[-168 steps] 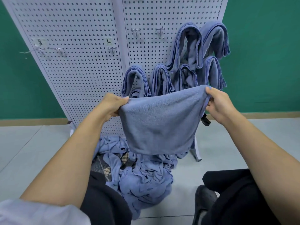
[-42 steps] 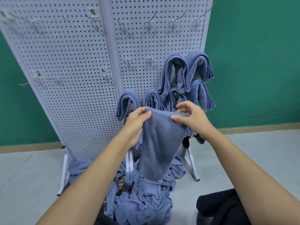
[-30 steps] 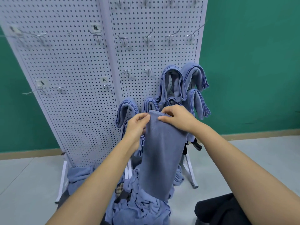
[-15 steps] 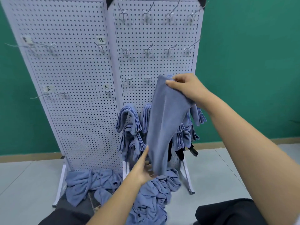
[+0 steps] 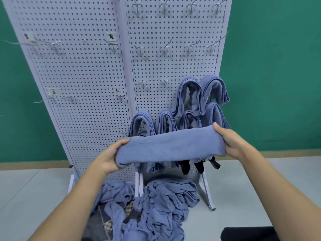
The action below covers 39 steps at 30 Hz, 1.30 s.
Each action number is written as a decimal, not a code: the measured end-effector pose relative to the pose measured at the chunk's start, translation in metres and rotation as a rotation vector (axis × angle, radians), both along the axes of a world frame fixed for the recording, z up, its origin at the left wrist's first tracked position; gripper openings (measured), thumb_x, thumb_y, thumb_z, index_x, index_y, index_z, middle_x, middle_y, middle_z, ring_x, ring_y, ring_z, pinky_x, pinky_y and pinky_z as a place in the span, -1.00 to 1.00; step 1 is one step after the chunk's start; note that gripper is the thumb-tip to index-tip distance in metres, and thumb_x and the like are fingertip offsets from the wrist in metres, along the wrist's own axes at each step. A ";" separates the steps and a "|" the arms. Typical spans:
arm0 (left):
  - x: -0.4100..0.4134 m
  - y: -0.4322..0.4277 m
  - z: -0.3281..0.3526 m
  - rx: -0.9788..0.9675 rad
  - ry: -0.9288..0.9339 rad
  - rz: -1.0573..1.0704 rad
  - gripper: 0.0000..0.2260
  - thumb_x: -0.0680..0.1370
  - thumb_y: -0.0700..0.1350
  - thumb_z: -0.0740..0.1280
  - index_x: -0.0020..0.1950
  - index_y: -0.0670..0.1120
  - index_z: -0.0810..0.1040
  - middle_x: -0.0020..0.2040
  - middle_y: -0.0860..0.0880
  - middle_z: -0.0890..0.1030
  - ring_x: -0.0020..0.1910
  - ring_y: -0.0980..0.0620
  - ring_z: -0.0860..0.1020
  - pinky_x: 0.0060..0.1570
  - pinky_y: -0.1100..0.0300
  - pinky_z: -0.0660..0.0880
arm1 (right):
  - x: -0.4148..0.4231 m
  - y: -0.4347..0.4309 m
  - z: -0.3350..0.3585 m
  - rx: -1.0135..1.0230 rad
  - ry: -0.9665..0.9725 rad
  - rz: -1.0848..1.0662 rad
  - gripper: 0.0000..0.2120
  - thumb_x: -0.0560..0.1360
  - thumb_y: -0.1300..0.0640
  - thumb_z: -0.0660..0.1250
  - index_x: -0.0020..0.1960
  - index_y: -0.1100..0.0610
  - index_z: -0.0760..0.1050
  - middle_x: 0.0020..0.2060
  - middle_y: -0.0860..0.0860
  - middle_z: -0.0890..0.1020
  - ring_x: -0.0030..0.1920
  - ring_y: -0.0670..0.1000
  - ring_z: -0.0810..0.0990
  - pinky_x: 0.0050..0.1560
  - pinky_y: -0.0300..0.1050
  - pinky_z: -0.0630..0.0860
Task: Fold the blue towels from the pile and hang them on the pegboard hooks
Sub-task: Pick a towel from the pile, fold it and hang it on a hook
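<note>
Towel: the long folded blue terry towel (image 5: 171, 146) is held level as a band in mid-air in front of the white perforated metal pegboard (image 5: 83, 84), over the crumpled pile of loose blue towels (image 5: 156, 206) on the grey floor (image 5: 34, 188). Your left hand (image 5: 108, 158) has its left end and your right hand (image 5: 231, 141) its right end. The fingers (image 5: 219, 129) of both hands are clamped on the cloth, thumbs on the near face and the rest curled behind it, mostly hidden.

Handling, as a judgement: light, soft and fully limp, with no stiffness at all. It keeps this band shape only because you pull it slightly taut between the two grips. The nap looks grippy, not slippery. Nothing is fragile and a drop costs only the fold. The layers will slide open if one end goes slack.

Where to hold: stay on both ends, pinching through all the layers. To drape it you likely want the middle of the band over a hook, ends hanging evenly.

Six folded blue towels (image 5: 190, 98) already hang looped on the lower right of the board. Two bare short wire hooks (image 5: 164, 82) sit just left of the upper hung pair, with more free rows above. Watch for hook tips snagging the pile.
</note>
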<state>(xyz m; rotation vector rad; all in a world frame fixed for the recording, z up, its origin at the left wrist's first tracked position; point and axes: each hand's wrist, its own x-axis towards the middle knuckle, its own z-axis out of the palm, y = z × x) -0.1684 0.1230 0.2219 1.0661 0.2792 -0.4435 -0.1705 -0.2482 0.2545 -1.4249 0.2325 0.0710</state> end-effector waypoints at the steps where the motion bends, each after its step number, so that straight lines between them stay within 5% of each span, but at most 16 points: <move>1: 0.004 0.008 0.003 0.048 -0.008 0.008 -0.79 0.37 -0.07 0.41 -0.09 -0.14 0.54 -0.29 -0.11 0.61 -0.36 -0.04 0.59 -0.45 0.15 0.56 | 0.000 0.002 -0.009 0.039 0.017 0.067 -0.65 0.55 -0.05 0.29 0.14 0.22 0.54 0.00 0.15 0.67 -0.08 0.10 0.65 -0.14 -0.02 0.58; 5: 0.013 0.041 -0.007 0.134 -0.076 0.020 -0.78 0.41 -0.05 0.37 -0.01 -0.12 0.57 -0.23 -0.10 0.65 -0.35 -0.04 0.63 -0.42 0.14 0.58 | 0.004 0.011 -0.045 0.113 0.037 0.260 -0.39 0.24 0.07 0.60 0.18 0.31 0.51 0.05 0.19 0.67 -0.02 0.06 0.68 -0.15 -0.12 0.63; 9: 0.017 0.063 -0.023 0.230 -0.162 -0.011 -0.68 0.45 -0.10 0.36 0.14 -0.24 0.57 0.05 -0.19 0.66 -0.10 -0.03 0.68 -0.17 0.13 0.64 | 0.009 0.020 -0.058 0.075 0.048 0.242 -0.80 0.55 0.26 0.25 0.13 0.32 0.51 -0.08 0.12 0.71 -0.11 0.00 0.70 -0.20 -0.20 0.62; 14: 0.014 0.074 -0.027 0.425 -0.204 -0.082 -0.69 0.50 -0.07 0.34 0.10 -0.27 0.56 -0.09 -0.16 0.69 -0.17 -0.02 0.68 -0.29 0.19 0.60 | 0.010 0.021 -0.060 -0.196 0.036 0.283 -0.79 0.57 0.17 0.28 0.13 0.25 0.55 -0.15 0.07 0.71 -0.26 -0.06 0.67 -0.37 -0.26 0.55; 19: 0.009 0.084 -0.026 0.321 -0.263 -0.080 -0.71 0.53 -0.13 0.28 0.20 -0.22 0.53 0.01 -0.14 0.67 -0.13 0.01 0.66 -0.23 0.20 0.61 | 0.012 0.018 -0.064 -0.110 -0.021 0.329 -0.75 0.57 0.18 0.25 0.22 0.18 0.53 0.06 0.10 0.68 -0.05 0.00 0.67 -0.17 -0.19 0.60; 21: 0.009 0.087 -0.024 0.247 -0.317 -0.038 -0.64 0.48 -0.16 0.30 0.27 -0.18 0.50 0.12 -0.13 0.64 -0.04 0.01 0.64 -0.12 0.19 0.62 | 0.013 0.018 -0.063 0.025 -0.089 0.313 -0.72 0.53 0.24 0.28 0.23 0.17 0.51 0.09 0.10 0.66 -0.03 -0.01 0.67 -0.16 -0.19 0.60; 24: 0.006 0.091 -0.020 0.114 -0.379 -0.001 -0.55 0.23 -0.17 0.56 0.10 -0.14 0.63 -0.02 -0.13 0.66 -0.20 0.05 0.66 -0.29 0.25 0.60 | 0.015 0.014 -0.064 0.113 -0.137 0.321 -0.52 0.27 0.20 0.45 0.19 0.16 0.56 0.07 0.11 0.66 -0.03 0.03 0.66 -0.08 -0.14 0.62; 27: 0.002 0.089 -0.017 0.067 -0.414 -0.016 -0.51 -0.07 -0.09 0.70 -0.20 -0.07 0.69 -0.17 -0.08 0.67 -0.33 0.07 0.63 -0.39 0.29 0.56 | 0.011 0.014 -0.062 0.101 -0.146 0.299 -0.78 0.31 0.31 0.40 -0.12 0.08 0.69 -0.10 0.10 0.69 -0.18 0.02 0.65 -0.13 -0.13 0.63; 29: 0.001 0.089 -0.016 0.030 -0.417 -0.043 -0.55 -0.02 -0.09 0.70 -0.20 -0.05 0.67 -0.15 -0.07 0.66 -0.28 0.05 0.63 -0.30 0.27 0.58 | 0.010 0.013 -0.060 0.108 -0.136 0.249 -0.60 0.51 0.43 0.18 -0.23 0.07 0.68 -0.14 0.12 0.68 -0.21 0.06 0.62 -0.16 -0.09 0.64; 32: -0.001 0.088 -0.010 -0.034 -0.407 -0.087 -0.72 0.17 -0.07 0.56 -0.16 -0.06 0.65 -0.05 -0.07 0.64 -0.16 0.00 0.64 -0.12 0.14 0.60 | 0.007 0.014 -0.054 0.103 -0.156 0.256 -0.53 0.55 0.40 0.02 -0.21 0.07 0.64 -0.04 0.19 0.61 -0.10 0.18 0.51 -0.03 0.07 0.55; 36: 0.001 0.076 -0.004 0.151 -0.412 -0.032 -0.74 0.55 0.06 0.20 -0.19 -0.05 0.58 -0.09 -0.06 0.61 -0.20 -0.03 0.58 -0.23 0.10 0.50 | 0.002 0.016 -0.043 0.066 -0.141 0.247 -0.72 0.61 0.10 0.07 -0.14 0.13 0.50 -0.15 0.06 0.61 -0.22 0.09 0.56 -0.09 0.02 0.46; 39: 0.001 0.060 -0.002 0.397 -0.466 -0.004 -0.90 0.54 -0.10 0.34 -0.18 -0.03 0.50 -0.11 -0.07 0.54 -0.26 0.03 0.54 -0.38 0.22 0.50 | -0.001 0.021 -0.036 -0.096 -0.135 0.201 -0.86 0.58 0.12 0.25 -0.16 0.07 0.42 -0.21 -0.03 0.57 -0.26 0.01 0.58 -0.18 -0.03 0.53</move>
